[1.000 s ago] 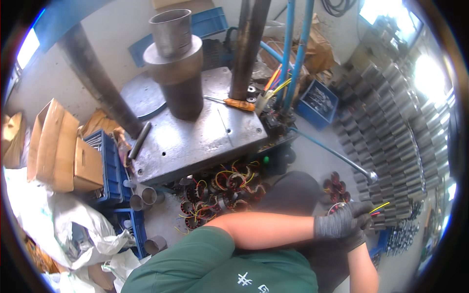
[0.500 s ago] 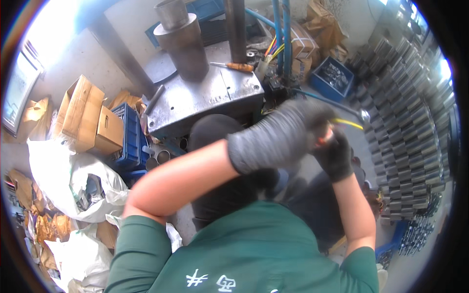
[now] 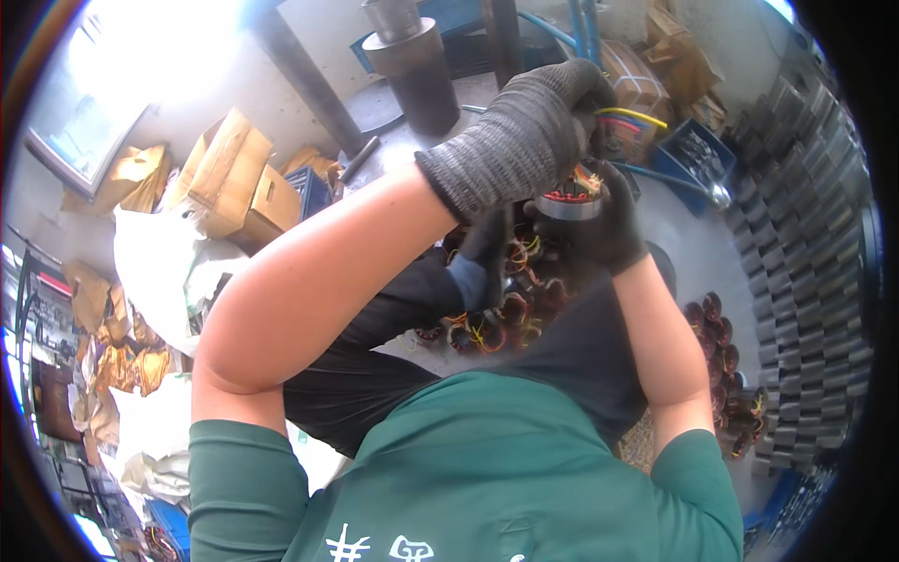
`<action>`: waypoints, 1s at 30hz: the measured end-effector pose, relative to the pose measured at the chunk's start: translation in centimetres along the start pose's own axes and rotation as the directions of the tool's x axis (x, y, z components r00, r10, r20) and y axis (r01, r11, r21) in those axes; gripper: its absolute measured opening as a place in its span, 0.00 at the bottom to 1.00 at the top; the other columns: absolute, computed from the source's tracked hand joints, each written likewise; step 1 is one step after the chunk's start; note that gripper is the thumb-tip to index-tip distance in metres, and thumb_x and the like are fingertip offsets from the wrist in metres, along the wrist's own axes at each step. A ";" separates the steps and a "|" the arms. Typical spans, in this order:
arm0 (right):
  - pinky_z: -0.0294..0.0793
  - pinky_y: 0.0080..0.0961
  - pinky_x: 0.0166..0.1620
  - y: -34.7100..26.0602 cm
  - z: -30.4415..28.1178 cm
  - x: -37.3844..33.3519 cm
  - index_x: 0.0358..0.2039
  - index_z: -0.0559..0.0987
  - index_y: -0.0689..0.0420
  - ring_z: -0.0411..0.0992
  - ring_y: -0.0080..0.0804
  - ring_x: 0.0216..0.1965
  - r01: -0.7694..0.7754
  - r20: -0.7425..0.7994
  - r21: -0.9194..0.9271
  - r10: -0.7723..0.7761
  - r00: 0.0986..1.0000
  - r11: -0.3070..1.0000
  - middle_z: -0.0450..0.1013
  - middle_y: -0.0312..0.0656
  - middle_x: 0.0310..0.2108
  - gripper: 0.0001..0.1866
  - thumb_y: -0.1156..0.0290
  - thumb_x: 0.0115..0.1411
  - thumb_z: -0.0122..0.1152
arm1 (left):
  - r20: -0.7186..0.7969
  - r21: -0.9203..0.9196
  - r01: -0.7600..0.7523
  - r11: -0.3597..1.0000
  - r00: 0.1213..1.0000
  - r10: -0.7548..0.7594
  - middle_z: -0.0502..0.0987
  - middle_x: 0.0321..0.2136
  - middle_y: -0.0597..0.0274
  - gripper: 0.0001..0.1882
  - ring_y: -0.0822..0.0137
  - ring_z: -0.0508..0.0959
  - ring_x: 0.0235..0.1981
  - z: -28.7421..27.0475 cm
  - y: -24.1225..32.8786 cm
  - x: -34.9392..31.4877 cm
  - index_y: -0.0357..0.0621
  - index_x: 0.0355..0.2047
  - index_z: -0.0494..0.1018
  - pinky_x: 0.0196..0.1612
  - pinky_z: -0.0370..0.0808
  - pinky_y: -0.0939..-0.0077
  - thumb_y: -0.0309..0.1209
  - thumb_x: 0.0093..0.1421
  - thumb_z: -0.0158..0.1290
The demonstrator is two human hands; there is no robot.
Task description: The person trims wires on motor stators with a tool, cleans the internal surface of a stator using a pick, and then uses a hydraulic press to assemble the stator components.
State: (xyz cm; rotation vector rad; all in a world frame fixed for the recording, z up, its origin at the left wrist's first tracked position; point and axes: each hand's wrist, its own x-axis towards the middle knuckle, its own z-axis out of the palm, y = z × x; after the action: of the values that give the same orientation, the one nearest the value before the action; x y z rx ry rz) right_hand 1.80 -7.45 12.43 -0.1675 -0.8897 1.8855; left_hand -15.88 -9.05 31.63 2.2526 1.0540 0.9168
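Note:
In my right hand (image 3: 613, 225), gloved in dark grey, I hold a motor stator (image 3: 569, 208), a metal ring with red-brown windings inside. My left hand (image 3: 548, 126), in a grey knitted glove, is closed just above it, around its lead wires. The end of a yellow wire (image 3: 641, 115) sticks out to the right past my left fingers, with a red one beside it. My left fingertips are partly hidden behind the glove. Below my hands, several more wound stators (image 3: 515, 304) with coloured leads lie on the floor between my legs.
A metal press table with a thick steel cylinder (image 3: 421, 80) stands ahead. Stacked metal cylinders (image 3: 796, 272) line the right side, with more stators (image 3: 716, 347) beside them. A blue crate (image 3: 693, 164) sits at the far right. Cardboard boxes (image 3: 220, 178) and white sacks (image 3: 150, 272) fill the left.
My view has shifted, and the press now appears farther right and higher. My hands have risen in the picture, and the stator in my right hand has come into clear sight.

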 end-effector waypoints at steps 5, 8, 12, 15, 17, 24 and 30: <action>0.87 0.51 0.42 0.7 -0.6 0.2 0.70 0.72 0.45 0.82 0.59 0.48 -0.384 0.022 0.206 0.388 0.922 0.900 0.78 0.62 0.57 0.39 0.32 0.68 0.54 | -0.038 -0.053 0.062 0.997 0.997 -0.064 0.86 0.42 0.54 0.18 0.65 0.86 0.44 0.8 -1.9 1.2 0.38 0.57 0.79 0.52 0.82 0.70 0.18 0.68 0.53; 0.86 0.48 0.40 1.1 -1.7 0.2 0.67 0.76 0.46 0.82 0.56 0.48 -0.395 -0.061 0.215 0.416 0.907 0.893 0.79 0.60 0.55 0.37 0.32 0.69 0.55 | -0.013 -0.105 0.094 0.990 0.995 -0.096 0.86 0.42 0.54 0.18 0.67 0.85 0.43 1.5 -3.3 1.4 0.38 0.58 0.78 0.51 0.82 0.71 0.19 0.69 0.53; 0.84 0.46 0.39 1.2 -2.6 -0.1 0.62 0.80 0.48 0.82 0.52 0.48 -0.333 -0.229 0.176 0.367 0.902 0.926 0.81 0.54 0.52 0.33 0.35 0.69 0.57 | -0.010 -0.044 0.057 0.997 0.998 -0.058 0.86 0.42 0.54 0.17 0.68 0.85 0.42 2.0 -5.2 1.1 0.37 0.58 0.78 0.50 0.83 0.72 0.20 0.70 0.52; 0.83 0.46 0.43 1.0 -2.7 -0.4 0.62 0.79 0.51 0.82 0.50 0.49 -0.317 -0.218 0.221 0.364 0.906 0.922 0.82 0.51 0.51 0.32 0.39 0.70 0.58 | -0.027 -0.073 0.098 0.993 0.995 -0.100 0.86 0.41 0.54 0.17 0.68 0.85 0.42 2.4 -6.6 0.4 0.37 0.58 0.78 0.50 0.83 0.72 0.20 0.71 0.53; 0.83 0.46 0.46 1.2 -2.5 -0.6 0.62 0.79 0.52 0.82 0.51 0.50 -0.285 -0.252 0.220 0.337 0.907 0.933 0.82 0.50 0.52 0.32 0.40 0.71 0.57 | -0.037 -0.169 0.133 0.977 0.989 -0.141 0.86 0.42 0.55 0.16 0.68 0.85 0.42 2.7 -7.3 0.3 0.38 0.57 0.78 0.49 0.82 0.73 0.20 0.70 0.54; 0.81 0.48 0.54 1.2 -1.7 -1.9 0.64 0.77 0.54 0.81 0.51 0.54 -0.160 -0.384 0.197 0.226 0.895 0.967 0.79 0.50 0.59 0.35 0.39 0.70 0.54 | -0.053 -0.399 0.090 0.913 0.991 -0.121 0.86 0.43 0.56 0.14 0.69 0.84 0.44 4.0 -7.9 -0.3 0.38 0.54 0.79 0.51 0.82 0.74 0.20 0.70 0.55; 0.84 0.48 0.50 1.2 -1.3 -3.4 0.65 0.75 0.54 0.82 0.52 0.52 -0.342 -0.342 0.144 0.371 0.863 0.929 0.81 0.49 0.56 0.35 0.39 0.70 0.54 | 0.062 -0.480 0.149 0.865 0.989 -0.137 0.84 0.40 0.60 0.13 0.69 0.83 0.43 4.8 -8.2 -1.7 0.36 0.53 0.78 0.52 0.81 0.72 0.20 0.69 0.55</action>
State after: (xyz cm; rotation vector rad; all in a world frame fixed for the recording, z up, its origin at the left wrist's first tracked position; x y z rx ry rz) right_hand 3.18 -9.91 9.81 -0.6534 -0.5510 2.1315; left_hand -17.02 -6.28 22.39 1.7424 0.8494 0.9593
